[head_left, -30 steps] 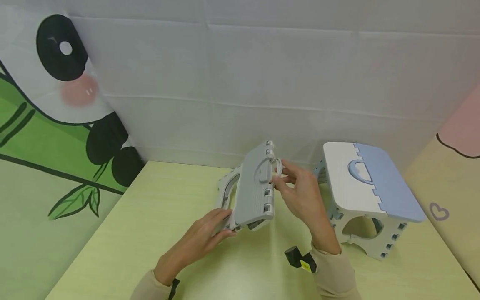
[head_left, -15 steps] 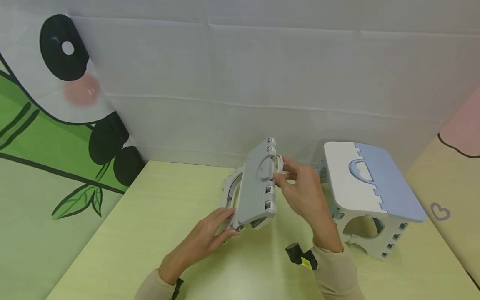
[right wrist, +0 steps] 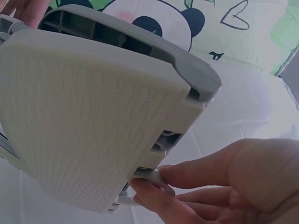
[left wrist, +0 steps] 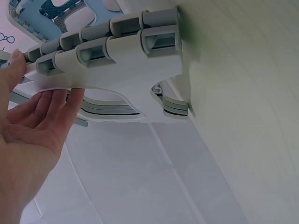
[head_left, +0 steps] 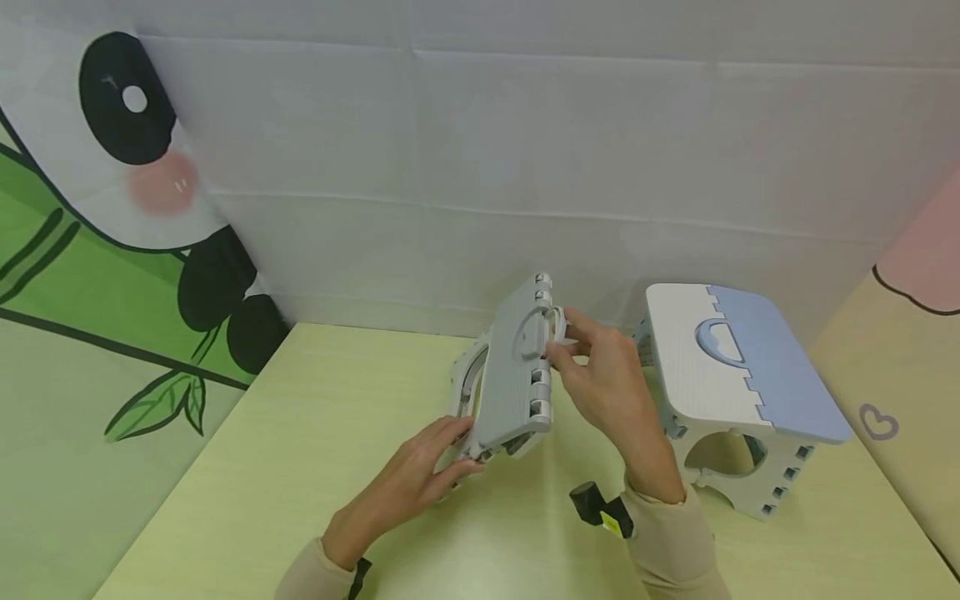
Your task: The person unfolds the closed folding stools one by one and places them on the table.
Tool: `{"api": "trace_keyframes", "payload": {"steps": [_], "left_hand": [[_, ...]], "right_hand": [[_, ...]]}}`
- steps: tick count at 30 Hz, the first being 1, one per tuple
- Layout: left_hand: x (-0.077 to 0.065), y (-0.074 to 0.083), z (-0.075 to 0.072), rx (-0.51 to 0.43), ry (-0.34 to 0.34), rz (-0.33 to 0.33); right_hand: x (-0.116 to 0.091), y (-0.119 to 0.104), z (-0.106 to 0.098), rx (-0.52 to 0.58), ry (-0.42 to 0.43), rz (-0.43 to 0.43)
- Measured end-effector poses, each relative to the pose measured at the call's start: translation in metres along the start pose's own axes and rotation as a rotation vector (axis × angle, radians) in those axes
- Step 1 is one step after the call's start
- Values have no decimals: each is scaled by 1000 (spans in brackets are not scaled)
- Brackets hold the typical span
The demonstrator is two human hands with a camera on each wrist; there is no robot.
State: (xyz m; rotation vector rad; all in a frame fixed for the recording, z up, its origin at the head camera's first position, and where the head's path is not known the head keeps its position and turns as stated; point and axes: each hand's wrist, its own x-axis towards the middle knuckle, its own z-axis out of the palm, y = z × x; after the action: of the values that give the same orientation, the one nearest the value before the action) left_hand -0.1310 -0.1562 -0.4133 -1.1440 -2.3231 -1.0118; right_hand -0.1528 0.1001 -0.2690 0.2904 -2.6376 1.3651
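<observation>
A grey and white folding stool point(head_left: 510, 379), its top tilted steeply and its legs partly folded, is held between both hands. The left hand point(head_left: 412, 471) grips the white leg panel point(left wrist: 121, 70) at its lower near end; the left wrist view has the fingers reaching into the panel's curved cutout and the thumb over the other side. With thumb and fingers, the right hand point(head_left: 606, 379) pinches the light carrying handle point(head_left: 557, 323) on the stool's right edge. The right wrist view shows this pinch at the handle point(right wrist: 152, 177) beside the hinge openings. Most of the far leg side is hidden.
To the right stands another folding stool point(head_left: 697, 358), unfolded, with a white and blue top and a blue handle. A pale cloth backdrop point(head_left: 450, 167) rises behind the yellowish table point(head_left: 322, 392). Panda artwork point(head_left: 127, 96) decorates the left side.
The left hand and the stool's leg panel have shifted slightly right, narrowing the gap to the tilted top. The right hand has kept its pinch on the handle and barely moved.
</observation>
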Motion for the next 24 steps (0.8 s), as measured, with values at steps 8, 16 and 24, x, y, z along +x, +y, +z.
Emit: {"api": "trace_keyframes", "payload": {"steps": [8,16,24], "left_hand": [[1,-1,2,-25,2,2],[1,1,3,-48,-4,-12],[1,2,4,-64,0,-25]], "right_hand": [[1,-2,0,-20,5,-30],[2,-6,-2,-42,-15,-36],[3,-9,-2,-16,-4,-87]]}}
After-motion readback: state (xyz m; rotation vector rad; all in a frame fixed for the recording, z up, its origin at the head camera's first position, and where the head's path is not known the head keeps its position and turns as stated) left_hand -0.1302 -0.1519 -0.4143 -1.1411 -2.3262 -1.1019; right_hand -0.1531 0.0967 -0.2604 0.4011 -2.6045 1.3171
